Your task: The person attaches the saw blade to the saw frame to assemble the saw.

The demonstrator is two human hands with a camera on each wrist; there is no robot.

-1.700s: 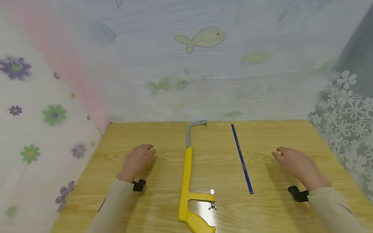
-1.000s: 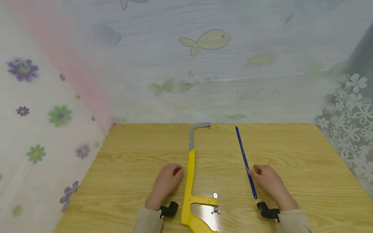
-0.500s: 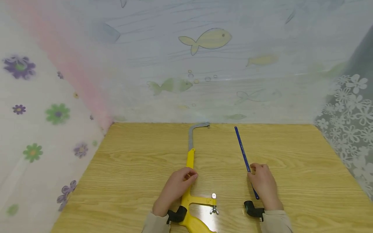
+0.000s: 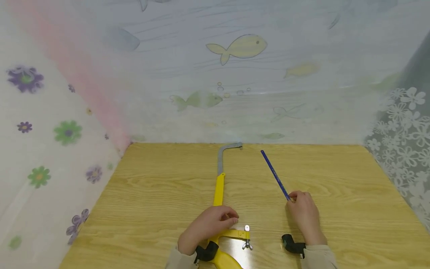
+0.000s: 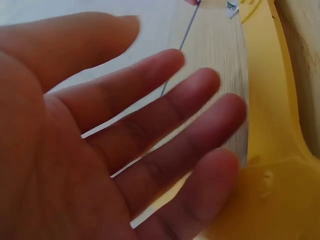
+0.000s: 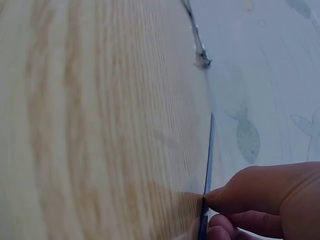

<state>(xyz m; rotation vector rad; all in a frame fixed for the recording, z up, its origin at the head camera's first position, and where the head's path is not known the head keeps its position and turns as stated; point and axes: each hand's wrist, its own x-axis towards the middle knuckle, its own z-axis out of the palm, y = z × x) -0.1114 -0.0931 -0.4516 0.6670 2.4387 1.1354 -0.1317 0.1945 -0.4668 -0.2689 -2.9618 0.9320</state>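
Observation:
A hacksaw frame with a yellow body (image 4: 219, 189) and a bent grey front arm lies lengthwise on the wooden table. Over its middle is my left hand (image 4: 213, 223), fingers spread and relaxed around nothing; the left wrist view shows the bare palm beside the yellow frame (image 5: 275, 75). My right hand (image 4: 305, 213) pinches a blue hacksaw blade (image 4: 273, 172) between thumb and fingers near its lower part. In the right wrist view the thin blade (image 6: 209, 150) shows edge-on, thumb pressed against it. The blade's near end is hidden behind the right hand.
A short yellow crosspiece on the frame carries a metal pin and wing nut (image 4: 247, 244). The wooden tabletop (image 4: 349, 186) meets a fish-patterned covering (image 4: 302, 123) at the back. Flowered sheets (image 4: 37, 149) hang at left and right. A black wrist mount sits on each wrist.
Both hands have moved inward from the sides. The left now hovers over the hacksaw frame; the right has taken hold of the blade, whose far end has swung left.

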